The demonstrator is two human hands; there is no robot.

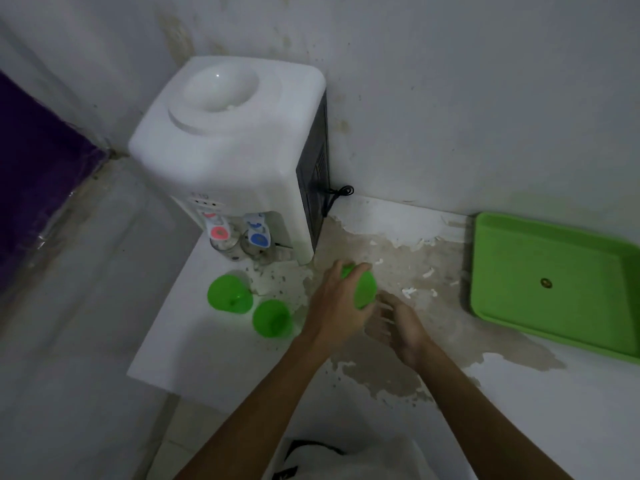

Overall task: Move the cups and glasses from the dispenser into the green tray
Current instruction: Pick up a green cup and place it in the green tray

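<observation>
My left hand (337, 303) grips a green plastic cup (364, 287), held tilted just above the counter, right of the white water dispenser (228, 147). Just to its right, my right hand (398, 323) hovers with fingers spread and holds nothing. Two more green cups (229, 293) (272, 318) stand on the counter in front of the dispenser. Two clear glasses (225, 245) (256, 251) sit under the red and blue taps. The green tray (554, 282) lies at the right against the wall, with nothing in it.
The white counter (467, 393) has a peeled, stained patch in its middle and ends at a left edge near the cups. A black cord (337, 194) hangs behind the dispenser. A purple object (38, 174) stands at far left. White cloth (346, 459) lies below my arms.
</observation>
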